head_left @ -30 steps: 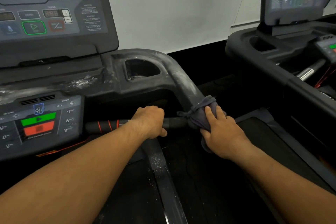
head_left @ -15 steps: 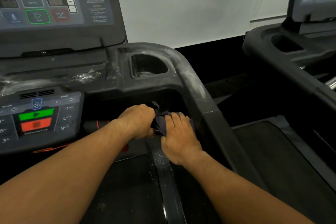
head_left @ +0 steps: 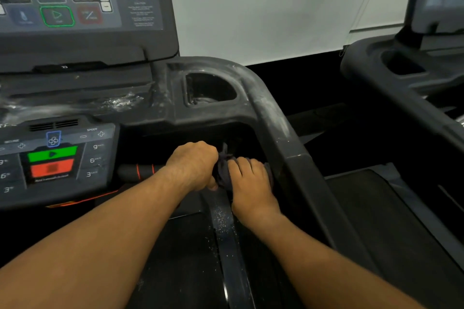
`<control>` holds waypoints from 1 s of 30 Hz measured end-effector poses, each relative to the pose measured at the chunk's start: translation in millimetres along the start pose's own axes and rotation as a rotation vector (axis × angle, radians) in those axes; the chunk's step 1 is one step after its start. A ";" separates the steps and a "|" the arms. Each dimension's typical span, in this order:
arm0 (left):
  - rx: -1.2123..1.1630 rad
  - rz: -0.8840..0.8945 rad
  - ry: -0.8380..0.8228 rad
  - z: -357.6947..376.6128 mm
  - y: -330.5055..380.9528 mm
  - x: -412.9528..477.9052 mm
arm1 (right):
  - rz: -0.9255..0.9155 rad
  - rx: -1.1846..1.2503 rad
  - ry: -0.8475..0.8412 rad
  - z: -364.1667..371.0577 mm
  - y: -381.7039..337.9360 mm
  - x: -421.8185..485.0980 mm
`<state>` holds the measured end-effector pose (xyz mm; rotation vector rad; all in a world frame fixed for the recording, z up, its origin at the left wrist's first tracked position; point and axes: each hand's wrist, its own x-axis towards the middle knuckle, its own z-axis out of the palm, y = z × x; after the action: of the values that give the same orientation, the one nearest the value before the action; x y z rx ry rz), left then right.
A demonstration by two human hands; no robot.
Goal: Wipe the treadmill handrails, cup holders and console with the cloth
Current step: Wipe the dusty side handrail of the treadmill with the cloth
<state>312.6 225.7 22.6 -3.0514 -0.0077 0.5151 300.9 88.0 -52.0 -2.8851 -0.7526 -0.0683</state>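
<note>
Head view | left hand [head_left: 194, 165] curled round front grip bar [head_left: 140, 170], likely bracing | right hand [head_left: 251, 183] clasped grey cloth [head_left: 222, 173] around that bar beside the left, probably to rub all round | below dusty cup holder [head_left: 211, 90], inside right handrail [head_left: 273, 118]

Only a dark bunch of the cloth [head_left: 223, 174] shows between the left hand [head_left: 193, 165] and the right hand [head_left: 251, 183], and the inner handrail [head_left: 140, 170] disappears under the left hand. At 10 o'clock the console [head_left: 75, 40] is cut by the top and left edges, its small print [head_left: 138, 5] too blurred to read. At 2 o'clock the neighbouring treadmill [head_left: 414, 78] runs off the right edge.
</note>
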 end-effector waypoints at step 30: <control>0.130 0.051 0.093 -22.0 -151.8 -67.3 | 0.046 0.170 -0.259 -12.5 -91.0 34.2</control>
<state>256.7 375.5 72.6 -2.9510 0.1025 0.3601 286.2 180.7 -23.9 -2.7766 -0.6935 0.3628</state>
